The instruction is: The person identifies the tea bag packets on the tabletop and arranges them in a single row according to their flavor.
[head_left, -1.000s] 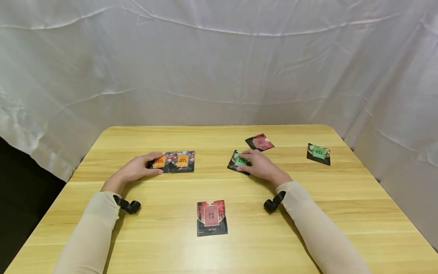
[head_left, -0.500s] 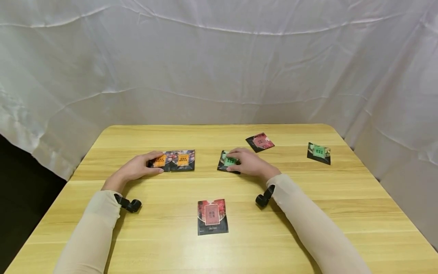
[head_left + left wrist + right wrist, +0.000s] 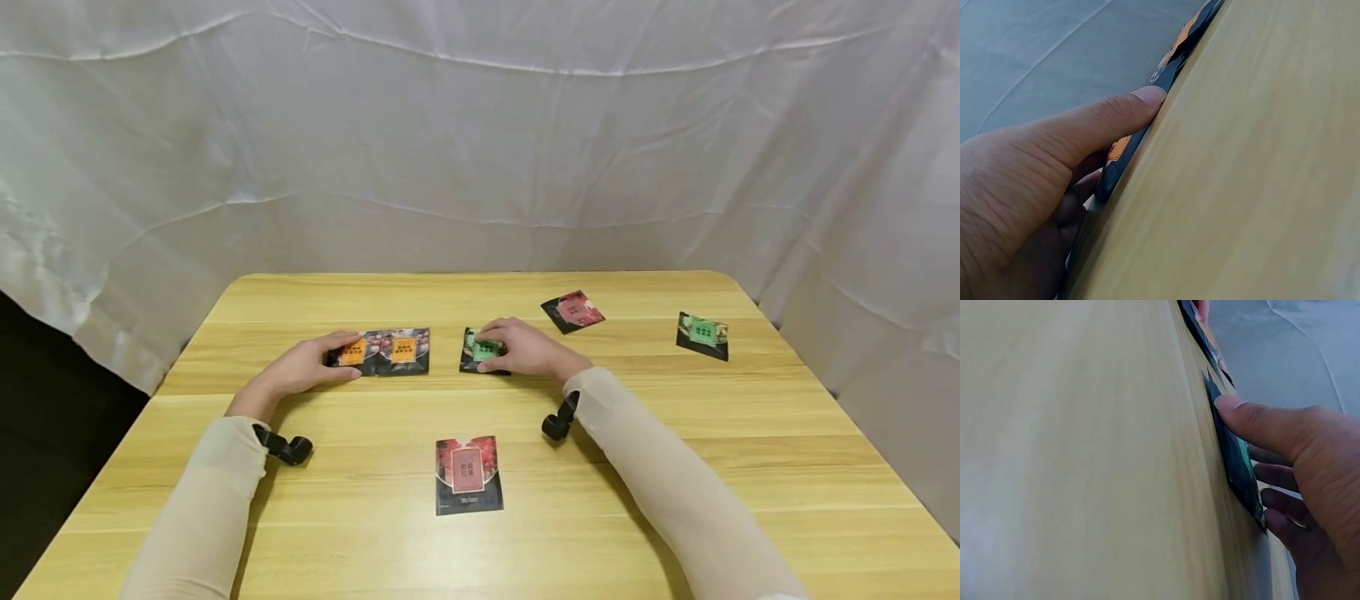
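Note:
Two black sachets with orange labels lie side by side at the left. On the left orange-labelled sachet (image 3: pixel 352 353) my left hand (image 3: pixel 303 364) rests, thumb at the near edge and fingers at the far side. Its neighbour, the right orange-labelled sachet (image 3: pixel 403 351), is untouched. A black sachet with a green label (image 3: pixel 485 349) lies a short gap to the right. My right hand (image 3: pixel 525 347) holds this one flat at the table, thumb (image 3: pixel 1230 405) on its near edge, fingers (image 3: pixel 1275 477) along the far side.
A red-labelled sachet (image 3: pixel 468 477) lies nearest, between the forearms. Another red-labelled sachet (image 3: pixel 573 311) lies tilted behind the right hand, and a second green-labelled sachet (image 3: pixel 702 335) at the far right. A white curtain (image 3: pixel 480 150) hangs behind the wooden table (image 3: pixel 360 517).
My right hand has slid the green-labelled sachet leftward, closer to the orange-labelled pair, and it now lies straighter. The left hand stays in place.

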Demonstrator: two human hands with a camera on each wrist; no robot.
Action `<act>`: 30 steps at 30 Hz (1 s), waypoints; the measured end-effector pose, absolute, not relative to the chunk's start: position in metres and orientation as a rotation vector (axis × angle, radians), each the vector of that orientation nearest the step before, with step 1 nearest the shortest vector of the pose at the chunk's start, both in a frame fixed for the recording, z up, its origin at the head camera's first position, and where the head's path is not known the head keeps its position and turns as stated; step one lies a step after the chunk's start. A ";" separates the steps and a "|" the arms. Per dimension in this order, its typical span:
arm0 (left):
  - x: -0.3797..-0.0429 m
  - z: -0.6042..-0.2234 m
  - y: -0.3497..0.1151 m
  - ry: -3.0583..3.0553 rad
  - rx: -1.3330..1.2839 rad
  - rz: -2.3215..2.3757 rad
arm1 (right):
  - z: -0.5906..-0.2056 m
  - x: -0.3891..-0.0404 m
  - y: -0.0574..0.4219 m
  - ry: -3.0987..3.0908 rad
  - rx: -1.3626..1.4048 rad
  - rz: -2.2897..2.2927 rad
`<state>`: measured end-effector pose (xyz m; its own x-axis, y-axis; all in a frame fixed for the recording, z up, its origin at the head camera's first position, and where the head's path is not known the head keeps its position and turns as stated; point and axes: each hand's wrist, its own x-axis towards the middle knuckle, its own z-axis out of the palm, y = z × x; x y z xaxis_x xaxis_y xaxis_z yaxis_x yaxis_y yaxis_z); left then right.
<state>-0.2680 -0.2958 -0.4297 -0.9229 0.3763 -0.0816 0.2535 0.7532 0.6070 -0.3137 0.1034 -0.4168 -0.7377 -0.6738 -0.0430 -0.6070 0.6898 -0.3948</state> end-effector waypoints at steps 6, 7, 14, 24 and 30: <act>-0.268 -0.429 -0.293 2.746 0.508 0.923 | -0.417 -0.318 0.095 2.692 -1.063 -0.528; -0.268 -0.429 -0.293 2.745 0.509 0.924 | -0.417 -0.318 0.094 2.690 -1.065 -0.528; -0.266 -0.429 -0.293 2.753 0.503 0.913 | -0.418 -0.322 0.083 2.681 -1.069 -0.528; -0.266 -0.430 -0.294 2.762 0.497 0.902 | -0.419 -0.328 0.075 2.648 -1.072 -0.552; -0.267 -0.430 -0.294 2.766 0.502 0.904 | -0.418 -0.328 0.072 2.642 -1.092 -0.560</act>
